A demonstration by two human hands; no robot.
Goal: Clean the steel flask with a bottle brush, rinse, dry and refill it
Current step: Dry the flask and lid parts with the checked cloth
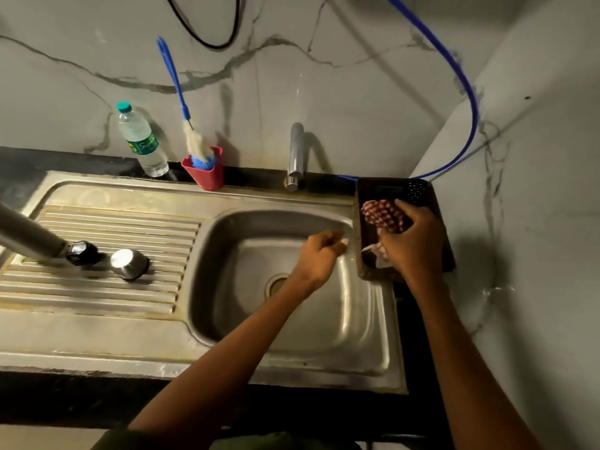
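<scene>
The steel flask (29, 233) lies on its side on the ribbed draining board at the far left, its black mouth pointing right. Its steel cap (129, 264) stands beside the mouth. The bottle brush (181, 102), with a blue handle and white bristles, stands in a red cup (206, 175) at the back of the sink. My right hand (414, 240) grips a red-and-white checked cloth (381, 214) inside a dark tray (365, 267) right of the sink. My left hand (319, 254) hovers over the sink bowl with fingers curled, holding nothing I can see.
A plastic water bottle (143, 141) with a teal cap stands against the marble wall at the back left. The tap (296, 155) rises behind the sink bowl (227, 306). A blue hose (467, 92) curves down the corner wall to behind the tray.
</scene>
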